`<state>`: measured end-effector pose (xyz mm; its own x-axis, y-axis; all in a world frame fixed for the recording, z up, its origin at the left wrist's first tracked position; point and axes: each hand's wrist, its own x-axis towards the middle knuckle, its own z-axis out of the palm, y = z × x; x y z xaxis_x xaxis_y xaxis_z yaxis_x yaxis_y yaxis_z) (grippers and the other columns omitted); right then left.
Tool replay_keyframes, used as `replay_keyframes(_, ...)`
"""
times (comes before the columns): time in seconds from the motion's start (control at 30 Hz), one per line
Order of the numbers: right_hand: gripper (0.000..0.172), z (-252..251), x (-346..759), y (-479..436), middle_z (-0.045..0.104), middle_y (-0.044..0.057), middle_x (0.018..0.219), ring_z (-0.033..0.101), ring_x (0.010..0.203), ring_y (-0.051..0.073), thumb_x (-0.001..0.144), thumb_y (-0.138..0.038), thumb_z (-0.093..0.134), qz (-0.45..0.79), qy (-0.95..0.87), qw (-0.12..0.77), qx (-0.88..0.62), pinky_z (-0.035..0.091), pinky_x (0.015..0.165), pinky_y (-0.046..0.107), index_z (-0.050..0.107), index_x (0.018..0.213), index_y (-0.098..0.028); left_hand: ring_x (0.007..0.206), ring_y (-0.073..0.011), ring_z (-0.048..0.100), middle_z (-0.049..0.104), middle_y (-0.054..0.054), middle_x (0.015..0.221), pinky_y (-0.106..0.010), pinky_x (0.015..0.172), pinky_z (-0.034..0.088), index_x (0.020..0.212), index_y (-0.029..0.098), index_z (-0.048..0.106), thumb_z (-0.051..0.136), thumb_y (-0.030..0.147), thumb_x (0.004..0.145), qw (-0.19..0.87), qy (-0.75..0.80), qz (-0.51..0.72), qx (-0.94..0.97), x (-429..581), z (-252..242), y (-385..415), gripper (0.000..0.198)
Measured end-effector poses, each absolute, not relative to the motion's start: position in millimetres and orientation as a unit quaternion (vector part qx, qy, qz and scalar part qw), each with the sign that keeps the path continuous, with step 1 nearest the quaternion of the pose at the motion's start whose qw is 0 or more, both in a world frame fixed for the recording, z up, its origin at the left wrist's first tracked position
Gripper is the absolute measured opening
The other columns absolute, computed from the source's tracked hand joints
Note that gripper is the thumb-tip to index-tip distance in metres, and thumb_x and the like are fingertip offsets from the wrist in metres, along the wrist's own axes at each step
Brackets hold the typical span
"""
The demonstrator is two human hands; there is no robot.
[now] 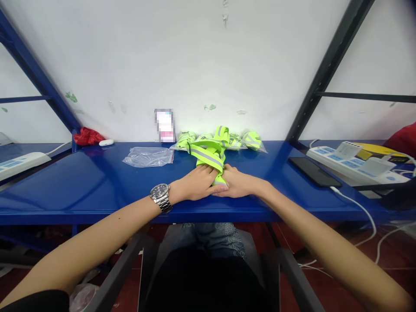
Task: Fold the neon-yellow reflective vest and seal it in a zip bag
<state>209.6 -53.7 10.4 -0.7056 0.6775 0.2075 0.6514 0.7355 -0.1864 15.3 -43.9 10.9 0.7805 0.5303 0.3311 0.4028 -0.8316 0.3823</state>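
Note:
A neon yellow reflective strap with a grey stripe [208,155] lies on the blue metal shelf [97,182] in front of me. My left hand [196,184], with a metal watch on the wrist, lies flat over the strap's near end, its fingers pressed together. My right hand [238,182] rests beside it, fingers curled onto the same end of the strap. Both hands touch each other at the strap. Behind it lie several bagged yellow straps [250,141] against the wall.
An empty clear plastic bag [147,157] lies to the left. A black phone [313,171] with a white cable and white power strips [354,167] lie to the right. Another power strip [19,162], a red cloth [87,136] and a small white object sit far left.

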Motion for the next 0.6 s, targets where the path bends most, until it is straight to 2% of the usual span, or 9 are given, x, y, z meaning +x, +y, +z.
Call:
replay_keyframes(0.07,0.036,22.8,216.6,-54.7,0.064,0.007,0.092,0.056,0.090,0.026,0.071,-0.049,0.076,0.113,-0.927,0.090,-0.347,0.048,0.074,0.035,0.067,0.089,-0.019,0.128,-0.0363,0.049,0.057,-0.017,0.132,-0.047,0.114,0.028,0.120,0.018,0.058,0.060,0.058,0.084,0.167,0.243,0.222,0.929,14.0,9.8,-41.1,0.054)
replay_keyframes(0.1,0.038,28.0,220.7,-54.4,0.064,0.006,0.091,0.056,0.085,0.023,0.070,-0.049,0.076,0.148,-0.929,0.077,-0.330,0.048,0.070,0.031,0.067,0.092,-0.018,0.125,-0.0357,0.051,0.059,-0.017,0.129,-0.046,0.113,0.029,0.118,0.018,0.059,0.060,0.058,0.084,0.169,0.239,0.228,0.928,13.6,9.0,-40.8,0.052)
replay_keyframes(0.2,0.033,34.9,231.4,-54.9,0.060,-0.001,0.072,0.051,0.063,0.013,0.082,-0.048,0.066,0.204,-0.922,0.079,-0.320,0.039,0.057,0.024,0.068,0.091,-0.016,0.119,-0.0329,0.056,0.062,-0.016,0.125,-0.042,0.109,0.034,0.115,0.019,0.060,0.056,0.055,0.088,0.152,0.231,0.241,0.930,11.9,6.7,-41.6,0.046)
replay_keyframes(0.3,0.036,27.2,232.5,-65.3,0.055,-0.003,0.060,0.046,0.053,0.012,0.088,-0.052,0.059,0.138,-0.893,0.136,-0.406,0.034,0.053,0.025,0.067,0.084,-0.016,0.125,-0.0318,0.052,0.058,-0.015,0.131,-0.042,0.110,0.033,0.120,0.020,0.057,0.050,0.048,0.093,0.135,0.237,0.215,0.938,10.3,5.7,-41.9,0.040)
replay_keyframes(0.37,0.033,18.0,227.9,-77.9,0.063,0.003,0.072,0.055,0.063,0.016,0.090,-0.048,0.059,0.039,-0.869,0.201,-0.450,0.040,0.059,0.028,0.065,0.087,-0.015,0.129,-0.0321,0.049,0.055,-0.015,0.134,-0.044,0.110,0.033,0.122,0.020,0.055,0.045,0.044,0.096,0.135,0.255,0.192,0.938,10.2,5.1,-41.5,0.037)
replay_keyframes(0.43,0.027,9.5,222.0,-91.0,0.066,0.012,0.093,0.061,0.084,0.024,0.093,-0.040,0.055,-0.056,-0.866,0.245,-0.433,0.047,0.072,0.035,0.062,0.096,-0.014,0.127,-0.0323,0.049,0.056,-0.015,0.131,-0.046,0.107,0.036,0.121,0.020,0.056,0.041,0.041,0.098,0.138,0.273,0.186,0.934,10.8,4.4,-40.6,0.035)
replay_keyframes(0.5,0.026,4.0,217.7,-100.4,0.061,0.019,0.112,0.058,0.105,0.031,0.094,-0.035,0.053,-0.111,-0.883,0.250,-0.380,0.050,0.084,0.043,0.060,0.106,-0.014,0.122,-0.0315,0.053,0.060,-0.014,0.126,-0.045,0.103,0.039,0.116,0.020,0.059,0.042,0.038,0.098,0.144,0.277,0.204,0.928,11.8,3.7,-39.4,0.031)
replay_keyframes(0.6,0.035,0.9,215.9,-102.3,0.047,0.023,0.136,0.045,0.127,0.037,0.092,-0.033,0.056,-0.148,-0.896,0.245,-0.341,0.048,0.096,0.052,0.054,0.121,-0.014,0.114,-0.0289,0.058,0.064,-0.011,0.119,-0.042,0.099,0.043,0.110,0.022,0.062,0.044,0.035,0.097,0.155,0.263,0.243,0.921,13.1,3.9,-36.6,0.026)
